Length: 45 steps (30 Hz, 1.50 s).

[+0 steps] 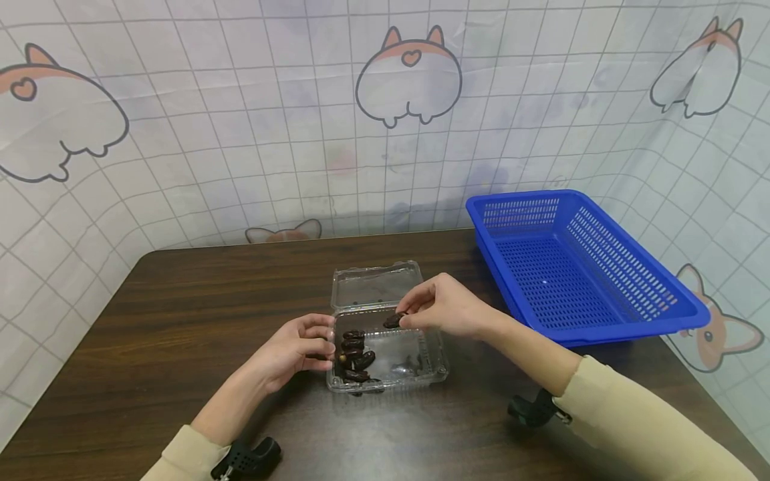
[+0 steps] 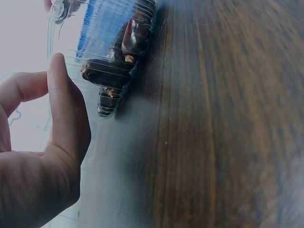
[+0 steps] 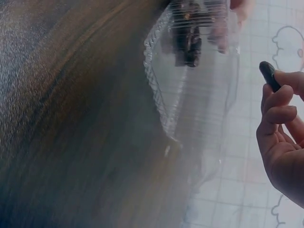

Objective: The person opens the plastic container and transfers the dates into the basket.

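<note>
Head: the right hand's grip (image 1: pixel 445 308) pinches a dark date (image 1: pixel 394 321) over the clear box (image 1: pixel 394 351); other dates (image 1: pixel 363 361) line its left side, so work looks partway. The left hand's spread fingers (image 1: pixel 317 347) touch the box. Left wrist: dates show through its wall. Right wrist: the pinched date is apart from the box.

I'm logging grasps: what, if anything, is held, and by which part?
The right hand pinches a date by one end; the left hand touches the box.
</note>
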{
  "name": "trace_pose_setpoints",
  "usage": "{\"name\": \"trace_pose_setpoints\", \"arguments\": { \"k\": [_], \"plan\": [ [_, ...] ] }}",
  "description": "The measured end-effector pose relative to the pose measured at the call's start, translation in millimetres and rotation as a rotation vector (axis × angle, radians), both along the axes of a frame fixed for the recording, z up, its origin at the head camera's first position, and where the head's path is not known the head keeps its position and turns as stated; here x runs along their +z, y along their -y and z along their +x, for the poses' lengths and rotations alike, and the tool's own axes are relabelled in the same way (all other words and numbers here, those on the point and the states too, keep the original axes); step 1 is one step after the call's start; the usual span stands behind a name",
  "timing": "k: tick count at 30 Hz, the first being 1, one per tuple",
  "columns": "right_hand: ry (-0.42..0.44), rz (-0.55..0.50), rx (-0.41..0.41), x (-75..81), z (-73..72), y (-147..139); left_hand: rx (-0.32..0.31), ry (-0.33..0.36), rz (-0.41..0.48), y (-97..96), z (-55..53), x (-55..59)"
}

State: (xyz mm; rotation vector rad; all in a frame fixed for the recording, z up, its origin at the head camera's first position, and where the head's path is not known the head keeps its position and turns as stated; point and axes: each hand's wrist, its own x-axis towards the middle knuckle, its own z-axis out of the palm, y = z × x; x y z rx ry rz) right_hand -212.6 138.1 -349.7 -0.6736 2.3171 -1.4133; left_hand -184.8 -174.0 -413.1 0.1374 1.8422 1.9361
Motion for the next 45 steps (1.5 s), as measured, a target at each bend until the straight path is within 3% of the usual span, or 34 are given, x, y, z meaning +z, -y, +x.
{"name": "trace_pose_setpoints", "arguments": {
  "k": [20, 33, 45],
  "plan": [
    [-0.002, -0.093, -0.164, 21.3, 1.6, -28.9, -0.005, -0.006, 0.008, 0.4, 0.6, 0.4],
    [-0.009, -0.081, -0.203, 23.6, 0.6, -41.0, 0.004, -0.004, 0.007, -0.5, 0.3, 0.2],
    [-0.019, -0.130, -0.247, 27.0, 1.8, -56.8, 0.006, -0.003, 0.006, 0.1, 0.3, 0.0]
  ]
}}
